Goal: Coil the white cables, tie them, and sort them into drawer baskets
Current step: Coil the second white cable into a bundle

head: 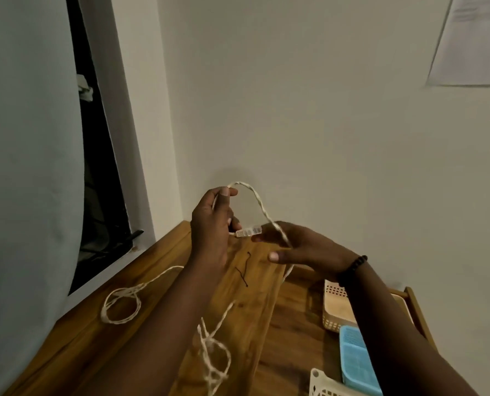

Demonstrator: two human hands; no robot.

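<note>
My left hand (211, 224) is raised over the wooden top and grips a white braided cable (259, 201) near its plug (249, 232), which sticks out to the right of the fingers. The cable arcs up from that hand and comes down through my right hand (301, 247), whose fingers curl around it. From there it drops to the wood and trails into loose tangled loops (214, 358) near the front. A second white cable (121, 307) lies in a loose coil at the left. Two thin dark ties (245, 270) lie on the wood between my forearms.
An open drawer at the right holds a beige basket (336, 307), a blue basket (355, 358) and a white basket (323, 384). The wooden top (164, 258) meets the wall behind and a curtain (24, 167) at the left. Paper (475, 41) hangs on the wall.
</note>
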